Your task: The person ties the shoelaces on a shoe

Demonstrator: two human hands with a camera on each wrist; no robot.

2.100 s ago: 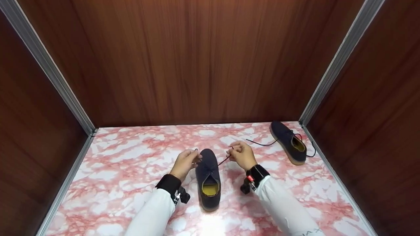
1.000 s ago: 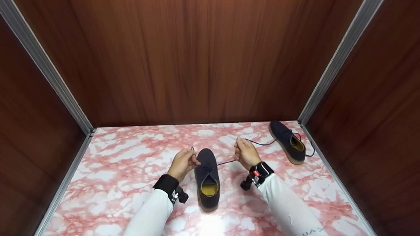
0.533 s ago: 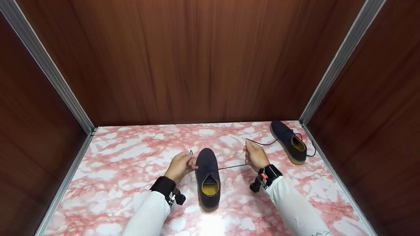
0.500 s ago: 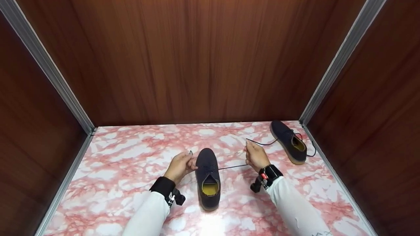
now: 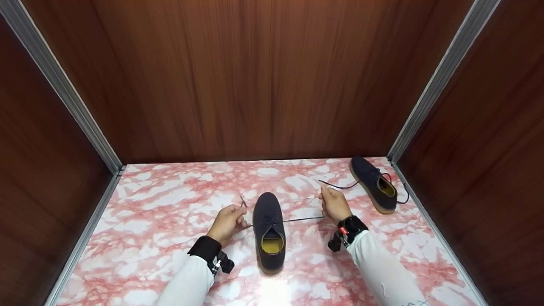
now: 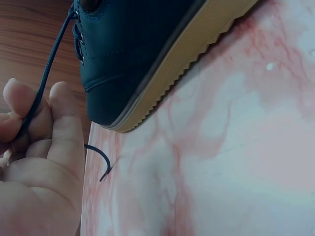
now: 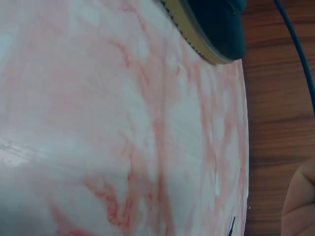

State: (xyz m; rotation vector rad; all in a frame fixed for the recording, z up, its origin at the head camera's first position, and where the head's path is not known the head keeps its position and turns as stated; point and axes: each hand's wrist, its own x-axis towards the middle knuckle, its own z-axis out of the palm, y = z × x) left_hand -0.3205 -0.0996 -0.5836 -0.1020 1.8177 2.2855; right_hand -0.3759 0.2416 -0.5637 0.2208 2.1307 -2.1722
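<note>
A navy shoe [image 5: 267,205] with a yellow lining and tan sole stands in the middle of the table, toe pointing away. Left of it, my left hand [image 5: 226,223] pinches one end of the shoelace [image 6: 47,73], and a short loose tail [image 6: 105,162] sticks out beyond the fingers. On the other side, my right hand [image 5: 335,205] holds the opposite lace end [image 5: 302,219], which runs straight from the eyelets. Only a sliver of the right hand [image 7: 301,199] shows in the right wrist view, so its fingertips are hidden there.
A second navy shoe [image 5: 373,183] stands at the back right, its loose lace [image 5: 340,187] trailing left close to my right hand. Brown wood-grain panels [image 5: 255,85] enclose the pink-and-white marbled table [image 5: 170,212] at the back and both sides.
My right hand has moved rightward, drawing its lace end out straight. My left hand has shifted left and toward me with its end, so lace now shows on both sides of the shoe.
</note>
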